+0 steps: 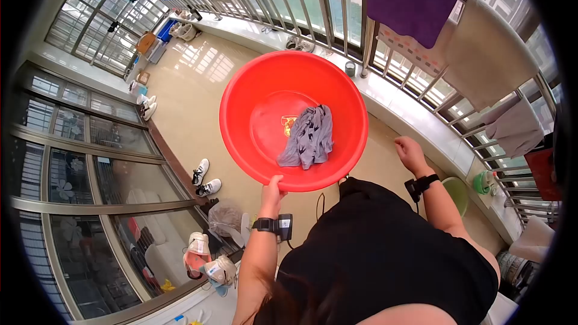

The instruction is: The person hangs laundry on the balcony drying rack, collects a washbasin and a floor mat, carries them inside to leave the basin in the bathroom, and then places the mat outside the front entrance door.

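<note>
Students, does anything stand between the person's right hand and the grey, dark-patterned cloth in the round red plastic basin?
Yes: the right rim of the basin stands between the right hand outside and the cloth inside. Nothing else visible does.

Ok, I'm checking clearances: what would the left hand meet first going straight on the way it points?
The left hand would meet the red basin first, since it is touching it at the near rim. Past that, the gray cloth may lie in line, though depth is hard to judge.

There is one red basin (265, 87), one gray cloth (308, 138), two hands (273, 195), two wrist straps (264, 224) and one purple towel (414, 0).
</note>
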Action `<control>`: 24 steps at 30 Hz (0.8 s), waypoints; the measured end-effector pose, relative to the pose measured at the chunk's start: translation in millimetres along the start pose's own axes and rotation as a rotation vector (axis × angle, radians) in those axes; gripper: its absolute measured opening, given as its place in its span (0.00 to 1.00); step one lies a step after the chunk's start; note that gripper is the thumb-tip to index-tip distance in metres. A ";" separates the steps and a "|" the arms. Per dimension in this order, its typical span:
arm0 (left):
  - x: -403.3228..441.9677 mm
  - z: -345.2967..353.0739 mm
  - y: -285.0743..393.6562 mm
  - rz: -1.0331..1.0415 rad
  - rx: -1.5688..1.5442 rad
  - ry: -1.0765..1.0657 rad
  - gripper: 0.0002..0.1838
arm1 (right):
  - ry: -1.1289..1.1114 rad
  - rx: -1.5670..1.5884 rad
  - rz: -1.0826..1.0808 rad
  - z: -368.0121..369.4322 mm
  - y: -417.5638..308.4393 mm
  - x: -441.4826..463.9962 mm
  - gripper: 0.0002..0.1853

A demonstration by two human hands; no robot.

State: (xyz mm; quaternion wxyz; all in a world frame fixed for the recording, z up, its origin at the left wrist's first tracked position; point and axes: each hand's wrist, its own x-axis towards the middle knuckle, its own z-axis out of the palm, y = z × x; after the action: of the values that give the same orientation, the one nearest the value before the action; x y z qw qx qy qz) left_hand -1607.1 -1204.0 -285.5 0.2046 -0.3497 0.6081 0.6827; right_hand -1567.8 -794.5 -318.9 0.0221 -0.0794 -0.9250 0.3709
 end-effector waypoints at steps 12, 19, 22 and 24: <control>86.8 -3.9 136.8 0.304 0.055 -0.159 0.12 | -0.754 -0.298 -0.475 154.4 -132.8 208.4 0.20; 210.2 -11.9 222.2 0.109 0.137 -0.317 0.13 | -0.405 -0.240 -0.292 174.3 -146.0 247.9 0.12; 281.0 -31.6 241.1 -0.049 0.298 -0.380 0.13 | -0.171 0.093 -0.012 160.6 -178.2 257.0 0.08; 330.0 -41.9 241.2 -0.192 0.401 -0.343 0.11 | 0.041 0.346 0.175 132.8 -209.9 263.4 0.05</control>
State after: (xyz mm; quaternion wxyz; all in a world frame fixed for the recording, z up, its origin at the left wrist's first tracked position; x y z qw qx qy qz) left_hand -1989.1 -1335.6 -360.1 0.4335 -0.2375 0.6516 0.5754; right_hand -1868.3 -991.7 -275.0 0.0218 -0.1623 -0.8364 0.5231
